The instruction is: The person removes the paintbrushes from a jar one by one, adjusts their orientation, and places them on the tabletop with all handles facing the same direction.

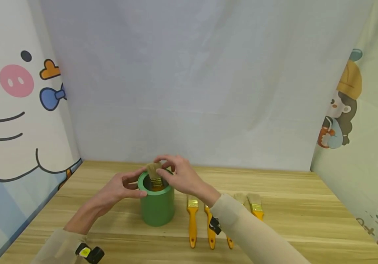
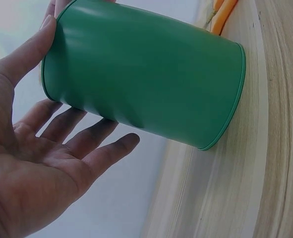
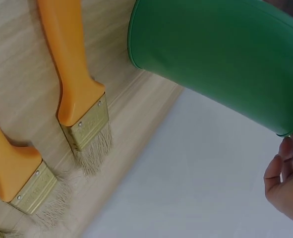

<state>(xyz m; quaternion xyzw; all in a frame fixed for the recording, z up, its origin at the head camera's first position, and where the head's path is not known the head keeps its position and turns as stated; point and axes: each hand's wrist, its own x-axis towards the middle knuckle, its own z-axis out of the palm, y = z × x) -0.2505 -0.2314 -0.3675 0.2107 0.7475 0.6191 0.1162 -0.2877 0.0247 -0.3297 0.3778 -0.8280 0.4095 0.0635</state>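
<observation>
A green cylindrical holder [image 1: 157, 209] stands upright on the wooden table. My left hand [image 1: 123, 186] holds it near the rim, thumb in front and fingers around the far side; the left wrist view shows the fingers [image 2: 89, 136] spread along its wall. A paintbrush [image 1: 156, 180] is inside the holder's mouth, bristles up, its orange handle mostly hidden inside. Above the rim, my right hand [image 1: 182, 176] pinches this brush by the bristles between thumb and fingers. In the right wrist view only part of the right hand [image 3: 287, 181] shows, beside the rim.
Several more paintbrushes with orange handles lie in a row right of the holder, including a near one [image 1: 193, 220] and a far one [image 1: 256, 207], some partly under the right forearm. A pale curtain [image 1: 189, 91] hangs behind the table [image 1: 109, 234]; printed cloths flank it.
</observation>
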